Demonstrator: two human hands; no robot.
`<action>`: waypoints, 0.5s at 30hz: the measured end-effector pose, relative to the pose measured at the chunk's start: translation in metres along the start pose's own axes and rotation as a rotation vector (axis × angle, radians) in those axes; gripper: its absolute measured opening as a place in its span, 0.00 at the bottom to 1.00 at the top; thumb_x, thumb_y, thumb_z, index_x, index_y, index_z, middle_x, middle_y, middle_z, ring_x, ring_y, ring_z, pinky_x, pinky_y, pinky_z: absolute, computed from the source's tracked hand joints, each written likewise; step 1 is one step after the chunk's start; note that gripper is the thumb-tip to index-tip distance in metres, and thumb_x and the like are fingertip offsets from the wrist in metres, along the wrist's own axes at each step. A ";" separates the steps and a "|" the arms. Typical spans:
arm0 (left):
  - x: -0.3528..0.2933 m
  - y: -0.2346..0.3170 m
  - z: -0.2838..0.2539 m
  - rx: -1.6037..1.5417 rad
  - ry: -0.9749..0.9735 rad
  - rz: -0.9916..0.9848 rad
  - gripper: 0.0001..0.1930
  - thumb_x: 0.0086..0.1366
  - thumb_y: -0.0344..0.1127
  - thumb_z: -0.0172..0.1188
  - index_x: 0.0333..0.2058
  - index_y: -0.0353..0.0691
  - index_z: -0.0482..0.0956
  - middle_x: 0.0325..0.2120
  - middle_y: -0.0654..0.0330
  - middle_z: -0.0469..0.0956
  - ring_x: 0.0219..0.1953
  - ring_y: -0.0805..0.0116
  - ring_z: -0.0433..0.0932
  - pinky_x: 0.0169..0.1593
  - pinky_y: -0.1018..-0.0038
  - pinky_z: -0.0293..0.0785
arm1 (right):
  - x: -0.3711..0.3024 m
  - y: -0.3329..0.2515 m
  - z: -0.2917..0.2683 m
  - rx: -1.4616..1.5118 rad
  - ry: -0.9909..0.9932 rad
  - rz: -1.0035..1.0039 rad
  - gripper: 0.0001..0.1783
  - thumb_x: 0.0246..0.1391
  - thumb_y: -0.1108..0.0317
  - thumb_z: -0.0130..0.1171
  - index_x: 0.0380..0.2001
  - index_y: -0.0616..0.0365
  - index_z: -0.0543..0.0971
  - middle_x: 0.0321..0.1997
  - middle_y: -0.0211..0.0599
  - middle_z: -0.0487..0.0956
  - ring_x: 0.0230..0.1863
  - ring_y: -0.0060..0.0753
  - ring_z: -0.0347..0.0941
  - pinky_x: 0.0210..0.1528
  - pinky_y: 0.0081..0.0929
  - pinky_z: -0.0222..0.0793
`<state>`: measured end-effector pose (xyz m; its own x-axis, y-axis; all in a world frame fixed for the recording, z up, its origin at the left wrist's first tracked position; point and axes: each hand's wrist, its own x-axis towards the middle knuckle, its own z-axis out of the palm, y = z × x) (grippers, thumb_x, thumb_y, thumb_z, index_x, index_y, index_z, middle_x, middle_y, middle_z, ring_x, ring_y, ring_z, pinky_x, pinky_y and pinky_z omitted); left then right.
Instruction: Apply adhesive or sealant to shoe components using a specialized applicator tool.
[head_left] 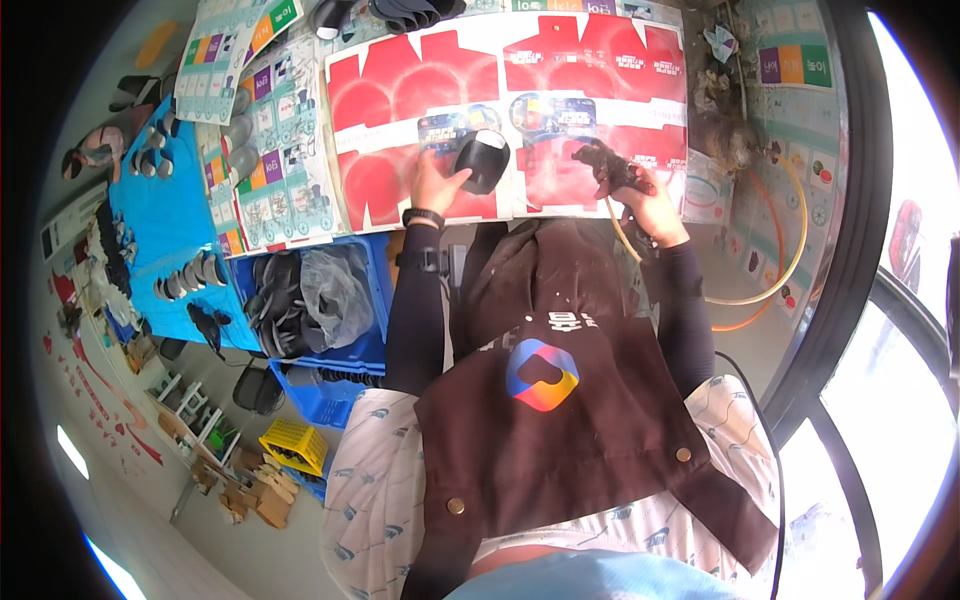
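Note:
My left hand (pixel 435 192) grips a black, rounded, glossy piece (pixel 484 163) with a pale patch at its top, perhaps a shoe part; its exact kind I cannot make out. It is held over the red-and-white printed sheet (pixel 375 185) covering the worktable. To the right, my right hand (pixel 652 208) is wrapped round a dark, grimy spray gun (pixel 612 168), whose nozzle points left toward the black piece, with a gap between them. A yellowish hose (pixel 622 232) runs down from the gun's grip.
On my left, a blue crate (pixel 378 285) holds black curved pieces and a clear plastic bag (pixel 335 290). Beyond it, a blue-covered table (pixel 165 215) carries more rounded pieces. Yellow and orange hoses (pixel 795 250) loop at the right, beside a window frame. A yellow crate (pixel 296 445) stands lower left.

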<state>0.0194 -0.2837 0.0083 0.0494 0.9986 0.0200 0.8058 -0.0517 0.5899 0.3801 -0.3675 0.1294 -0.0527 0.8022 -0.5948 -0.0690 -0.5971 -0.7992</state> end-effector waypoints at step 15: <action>0.018 0.024 0.032 0.106 -0.550 -0.242 0.23 0.55 0.45 0.68 0.42 0.32 0.77 0.38 0.46 0.83 0.44 0.47 0.81 0.49 0.59 0.76 | 0.016 -0.007 0.067 -0.555 0.122 -0.017 0.22 0.48 0.60 0.61 0.48 0.54 0.77 0.40 0.53 0.81 0.44 0.55 0.77 0.47 0.42 0.71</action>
<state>0.0589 -0.2675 -0.0033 0.1321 0.8305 -0.5411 0.8853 0.1466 0.4412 0.3128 -0.3509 0.1312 0.0614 0.8258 -0.5607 0.4669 -0.5203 -0.7151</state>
